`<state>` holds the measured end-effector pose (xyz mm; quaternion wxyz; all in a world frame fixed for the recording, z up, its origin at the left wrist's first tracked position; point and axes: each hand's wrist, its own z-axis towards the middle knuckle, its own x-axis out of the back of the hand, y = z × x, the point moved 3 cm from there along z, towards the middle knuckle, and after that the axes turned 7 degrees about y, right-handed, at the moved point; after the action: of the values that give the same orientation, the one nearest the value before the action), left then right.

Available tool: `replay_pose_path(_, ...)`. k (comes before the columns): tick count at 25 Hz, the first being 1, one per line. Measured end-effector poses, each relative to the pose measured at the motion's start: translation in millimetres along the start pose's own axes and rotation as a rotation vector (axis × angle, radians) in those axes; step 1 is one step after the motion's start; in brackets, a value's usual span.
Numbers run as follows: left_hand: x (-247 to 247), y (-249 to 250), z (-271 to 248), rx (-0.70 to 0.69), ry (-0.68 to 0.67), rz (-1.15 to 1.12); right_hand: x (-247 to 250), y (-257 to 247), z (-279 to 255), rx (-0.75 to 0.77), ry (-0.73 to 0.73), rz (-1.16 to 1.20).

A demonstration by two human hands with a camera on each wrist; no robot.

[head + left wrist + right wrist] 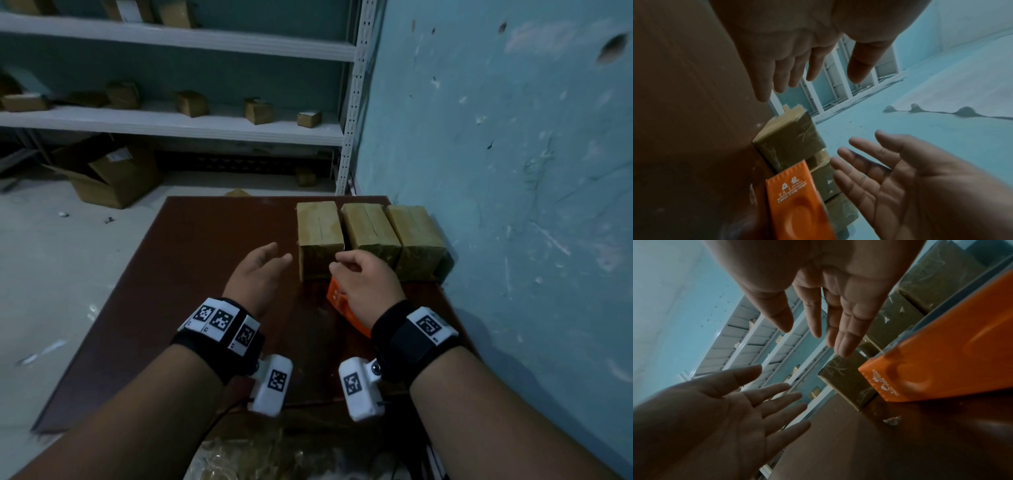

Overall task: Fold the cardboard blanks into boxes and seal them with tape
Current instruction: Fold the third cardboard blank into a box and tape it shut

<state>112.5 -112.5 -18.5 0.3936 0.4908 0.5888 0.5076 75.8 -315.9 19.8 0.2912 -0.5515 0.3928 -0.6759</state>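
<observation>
Three taped cardboard boxes stand in a row at the far right of the brown table (205,274): the left box (320,226), the middle box (371,228) and the right box (416,229). My left hand (274,255) hovers open just left of the left box, palm turned toward it. My right hand (346,265) hangs in front of the left and middle boxes and holds nothing. In the right wrist view its fingers (846,331) are straight. An orange tape dispenser (337,296) lies on the table under my right hand, apart from the fingers.
The blue wall (513,171) runs close along the table's right side. A white shelf (171,123) behind the table carries several small boxes. An open carton (109,171) lies on the floor at the left. A plastic-wrapped bundle (257,459) sits at the near edge.
</observation>
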Motion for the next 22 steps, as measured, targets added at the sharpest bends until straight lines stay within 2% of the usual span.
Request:
replay_pose_path(6, 41.0, 34.8, -62.3, -0.036, 0.052, -0.093, 25.9, -32.5, -47.2, 0.091, 0.051, 0.016)
replay_pose_path(14, 83.9, 134.1, -130.8, -0.242, 0.111, -0.021, 70.0, -97.8, -83.7, 0.218, 0.153, 0.041)
replay_pose_path(18, 90.7, 137.6, -146.3, -0.253, 0.134, -0.007, 70.6, -93.4, -91.8, 0.180, 0.130, -0.029)
replay_pose_path(22, 81.0, 121.7, -140.8, -0.192, 0.121, -0.007, 68.2, -76.4, -88.2, 0.092, 0.087, -0.128)
